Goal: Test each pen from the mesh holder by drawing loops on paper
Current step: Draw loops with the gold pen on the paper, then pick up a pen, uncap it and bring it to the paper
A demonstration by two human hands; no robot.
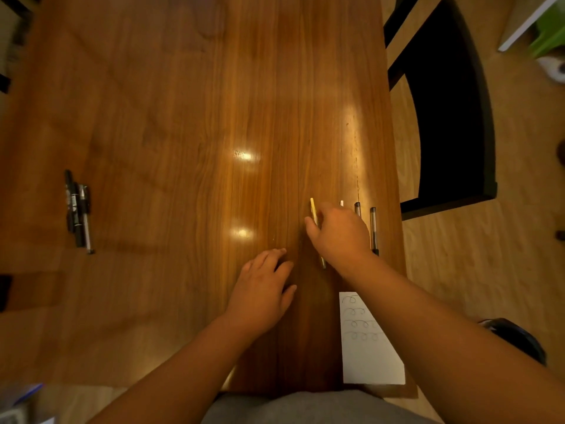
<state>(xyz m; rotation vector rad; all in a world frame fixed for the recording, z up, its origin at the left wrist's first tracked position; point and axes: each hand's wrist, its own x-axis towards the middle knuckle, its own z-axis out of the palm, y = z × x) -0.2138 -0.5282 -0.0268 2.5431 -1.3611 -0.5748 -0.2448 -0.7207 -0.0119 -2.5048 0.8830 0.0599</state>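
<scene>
Head view: right hand (339, 234) pinched yellow pen (312, 208); left hand (263, 289) lay flat, empty. Risk: knuckles rolling neighbouring pens (373, 228) off table (183, 117).

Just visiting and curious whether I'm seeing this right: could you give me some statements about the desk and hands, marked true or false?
1. The paper already has loops drawn on it. True.
2. The right hand is on a yellow pen. True.
3. The left hand holds a pen. False: it rests open on the table, holding nothing.
4. The black pens at the left lie on the paper. False: they lie on bare wood, apart from it.
</scene>
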